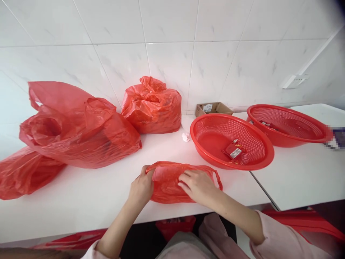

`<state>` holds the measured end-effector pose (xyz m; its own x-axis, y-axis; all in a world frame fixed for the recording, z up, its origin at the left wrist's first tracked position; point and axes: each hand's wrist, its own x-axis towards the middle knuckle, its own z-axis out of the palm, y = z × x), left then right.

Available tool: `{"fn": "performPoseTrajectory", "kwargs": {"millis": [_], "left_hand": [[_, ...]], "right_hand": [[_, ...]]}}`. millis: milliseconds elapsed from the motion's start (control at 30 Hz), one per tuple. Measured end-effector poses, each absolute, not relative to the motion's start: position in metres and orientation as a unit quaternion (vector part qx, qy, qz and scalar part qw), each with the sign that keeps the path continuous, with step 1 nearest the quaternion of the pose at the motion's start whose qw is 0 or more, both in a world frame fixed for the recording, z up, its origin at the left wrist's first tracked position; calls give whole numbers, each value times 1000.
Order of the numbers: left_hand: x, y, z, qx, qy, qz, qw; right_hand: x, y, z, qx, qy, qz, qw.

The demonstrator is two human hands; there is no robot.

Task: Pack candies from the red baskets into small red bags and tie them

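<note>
A small red plastic bag (168, 189) lies flat on the white table (81, 201) near its front edge. My left hand (140, 189) is closed on the bag's left edge, pinching the plastic by one handle. My right hand (196, 185) rests palm down on top of the bag, fingers stretched flat and pressing it. The bag's right handle loop (217, 178) sticks out past my right hand.
Large red bags (78, 129) lie at the left, and a tied one (152, 106) stands by the tiled wall. Two red mesh baskets (258, 163) (315, 138) hold small red packets (234, 150). A cardboard box (212, 108) and a paper scrap (185, 136) lie behind.
</note>
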<state>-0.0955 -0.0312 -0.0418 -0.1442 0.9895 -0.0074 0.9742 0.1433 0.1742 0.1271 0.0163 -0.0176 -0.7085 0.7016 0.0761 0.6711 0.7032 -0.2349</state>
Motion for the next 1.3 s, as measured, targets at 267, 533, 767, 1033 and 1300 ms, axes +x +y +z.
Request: {"fn": "performPoseTrajectory", "kwargs": {"millis": [267,533,767,1033,1300], "left_hand": [[-92,-38,-49,607,774,142,113],[-97,-38,-35,589,747,196,240],[-85,-52,-18,616,668,273,315],[-76,-60,-6,563,655,302,404],[-80,-53,-18,562,637,306,429]], "right_hand": [[123,29,-39,-463,-857,226,-8],[183,24,66,-244,-883,399,40],[271,149,61,-548,-828,111,-46],[289,188,11,-582,-802,127,-53],[256,125,83,-421,-836,330,122]]}}
